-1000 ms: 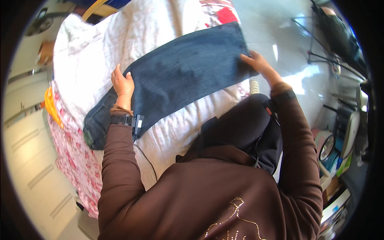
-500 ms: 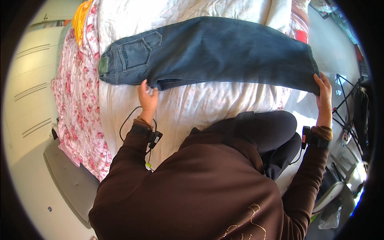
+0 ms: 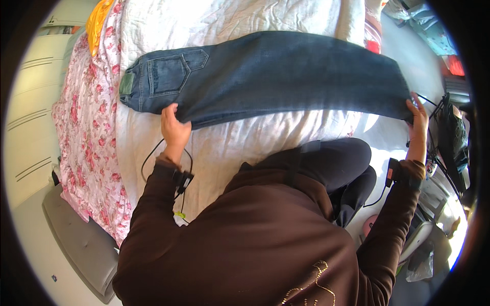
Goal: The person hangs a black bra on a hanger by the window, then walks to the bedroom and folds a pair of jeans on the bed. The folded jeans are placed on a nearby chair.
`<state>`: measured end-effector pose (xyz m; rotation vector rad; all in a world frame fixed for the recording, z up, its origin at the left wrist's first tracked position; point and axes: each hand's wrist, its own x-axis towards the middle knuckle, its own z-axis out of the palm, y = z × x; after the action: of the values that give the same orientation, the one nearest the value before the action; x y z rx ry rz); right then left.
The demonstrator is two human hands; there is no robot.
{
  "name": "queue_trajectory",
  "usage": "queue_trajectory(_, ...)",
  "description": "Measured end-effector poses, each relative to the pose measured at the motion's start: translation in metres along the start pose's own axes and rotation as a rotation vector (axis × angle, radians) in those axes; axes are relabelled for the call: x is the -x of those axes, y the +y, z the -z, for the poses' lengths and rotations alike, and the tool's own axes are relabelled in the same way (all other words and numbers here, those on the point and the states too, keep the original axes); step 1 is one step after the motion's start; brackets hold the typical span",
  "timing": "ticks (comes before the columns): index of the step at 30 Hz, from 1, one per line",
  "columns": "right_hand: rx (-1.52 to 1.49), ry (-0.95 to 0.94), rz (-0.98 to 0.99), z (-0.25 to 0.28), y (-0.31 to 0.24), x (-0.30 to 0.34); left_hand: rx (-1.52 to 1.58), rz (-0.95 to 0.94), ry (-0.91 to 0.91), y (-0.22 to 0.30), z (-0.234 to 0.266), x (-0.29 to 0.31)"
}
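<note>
A pair of dark blue jeans (image 3: 286, 76) lies lengthwise across the white bedding, folded with one leg over the other. The waist end, with a green patch (image 3: 127, 83) and a stitched back pocket (image 3: 168, 75), points left. At the near edge by the seat, my left hand (image 3: 175, 131) has its fingertips over the denim and its thumb against the edge, partly curled around it. Far to the right, my right hand (image 3: 419, 122) pinches the near corner of the leg hem, thumb on top. Part of its grip is hidden under the cloth.
Pink floral cloth (image 3: 87, 132) borders the bed's left side, with a yellow cloth (image 3: 97, 25) at its far corner. A grey padded seat (image 3: 79, 245) stands lower left. My folded legs (image 3: 332, 158) rest near the jeans. A clear plastic bag (image 3: 421, 268) hangs lower right.
The jeans' near edge by the seat has come toward me with my left hand, and the gap between the layers there has narrowed. My right hand keeps hold of the hem.
</note>
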<state>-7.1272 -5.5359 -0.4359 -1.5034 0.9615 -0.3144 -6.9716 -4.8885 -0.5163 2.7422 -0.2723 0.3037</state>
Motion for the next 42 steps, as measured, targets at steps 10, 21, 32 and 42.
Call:
queue_trajectory(10,0.326,-0.134,-0.366,0.012,0.047,0.015,0.791,0.504,-0.147,-0.032,-0.037,0.053)
queue_trajectory(21,-0.164,0.081,0.051,0.115,-0.019,0.01,1.584,1.239,-0.014,-0.065,-0.036,-0.066)
queue_trajectory(32,-0.06,0.226,0.159,0.213,-0.024,0.058,1.893,0.854,-0.14,0.028,-0.038,-0.169)
queue_trajectory(42,-0.147,0.285,0.172,0.348,-0.025,0.146,1.989,0.535,-0.403,0.103,0.02,-0.237)
